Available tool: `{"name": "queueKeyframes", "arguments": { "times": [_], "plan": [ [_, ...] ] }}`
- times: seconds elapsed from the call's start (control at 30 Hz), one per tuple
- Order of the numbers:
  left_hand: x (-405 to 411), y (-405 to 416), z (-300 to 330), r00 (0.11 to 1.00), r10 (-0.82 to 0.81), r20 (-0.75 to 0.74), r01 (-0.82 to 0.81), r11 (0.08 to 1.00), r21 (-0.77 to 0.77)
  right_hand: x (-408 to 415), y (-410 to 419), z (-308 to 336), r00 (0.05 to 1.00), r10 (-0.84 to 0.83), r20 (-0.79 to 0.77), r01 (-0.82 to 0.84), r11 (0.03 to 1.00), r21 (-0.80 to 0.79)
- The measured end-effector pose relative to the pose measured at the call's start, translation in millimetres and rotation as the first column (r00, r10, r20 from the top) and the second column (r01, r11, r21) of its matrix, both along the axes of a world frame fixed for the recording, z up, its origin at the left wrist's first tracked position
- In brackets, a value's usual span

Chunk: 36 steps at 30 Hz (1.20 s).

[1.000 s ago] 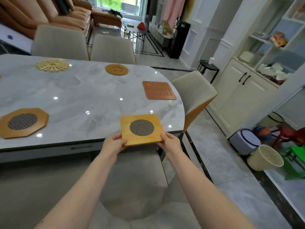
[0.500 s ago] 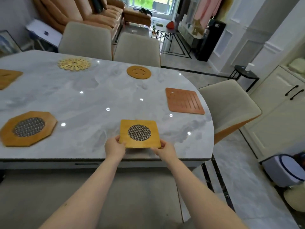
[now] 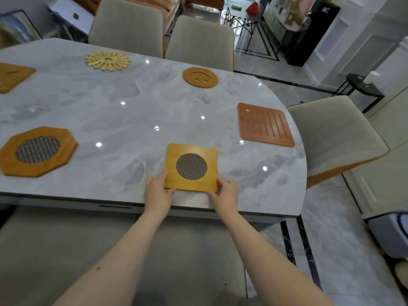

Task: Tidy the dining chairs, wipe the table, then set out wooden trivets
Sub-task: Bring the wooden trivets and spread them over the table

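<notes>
A square wooden trivet (image 3: 191, 154) with a round mesh centre lies on the grey marble table (image 3: 123, 120) near its front edge. My left hand (image 3: 157, 191) pinches its near left corner, and my right hand (image 3: 224, 194) pinches its near right corner. Other trivets lie around the table: an octagonal mesh trivet (image 3: 37, 151) at the left, a slotted reddish square trivet (image 3: 265, 124) at the right, a round smiley trivet (image 3: 200, 77), a pale sunburst trivet (image 3: 108, 61) at the back, and a square trivet (image 3: 12, 77) cut off at the far left.
Beige dining chairs stand at the far side (image 3: 128, 25) (image 3: 201, 38), at the right end (image 3: 333, 135) and right below me (image 3: 132, 250). A small black side table (image 3: 364, 89) and white cabinets (image 3: 386, 155) are on the right. A bin (image 3: 390, 235) sits on the tiled floor.
Both hands carried the square mesh trivet from beyond the table's front edge forward and set it down on the marble top. My view moved closer over the table.
</notes>
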<state>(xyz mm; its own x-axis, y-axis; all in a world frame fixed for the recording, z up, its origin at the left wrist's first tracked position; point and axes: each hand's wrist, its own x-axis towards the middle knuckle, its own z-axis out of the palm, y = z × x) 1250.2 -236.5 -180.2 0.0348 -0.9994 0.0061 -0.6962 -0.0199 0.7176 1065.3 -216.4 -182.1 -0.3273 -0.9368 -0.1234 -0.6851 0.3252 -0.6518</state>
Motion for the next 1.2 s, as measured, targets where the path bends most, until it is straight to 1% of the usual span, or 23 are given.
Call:
{"name": "queueKeyframes", "arguments": {
  "times": [0.17, 0.4, 0.6, 1.2],
  "plan": [
    [-5.5, 3.9, -4.1, 1.0, 0.012, 0.016, -0.012, 1.0, -0.016, -5.1, 2.2, -1.8, 1.0, 0.003, 0.006, -0.003, 1.0, -0.024],
    [-6.8, 6.7, -9.0, 0.999, 0.006, -0.037, -0.006, 1.0, -0.018, -6.3, 11.4, -1.8, 0.997, -0.043, 0.057, 0.047, 0.996, -0.077],
    [-6.5, 7.2, -9.2, 0.999, -0.019, -0.034, 0.018, 0.999, -0.033, -4.9, 14.6, -6.1, 0.991, -0.088, 0.096, 0.096, 0.992, -0.076],
    [-5.4, 5.5, -16.7, 0.998, -0.067, -0.002, 0.066, 0.994, -0.089, -5.4, 16.5, -1.8, 0.991, -0.111, 0.077, 0.118, 0.989, -0.086]
  ]
}}
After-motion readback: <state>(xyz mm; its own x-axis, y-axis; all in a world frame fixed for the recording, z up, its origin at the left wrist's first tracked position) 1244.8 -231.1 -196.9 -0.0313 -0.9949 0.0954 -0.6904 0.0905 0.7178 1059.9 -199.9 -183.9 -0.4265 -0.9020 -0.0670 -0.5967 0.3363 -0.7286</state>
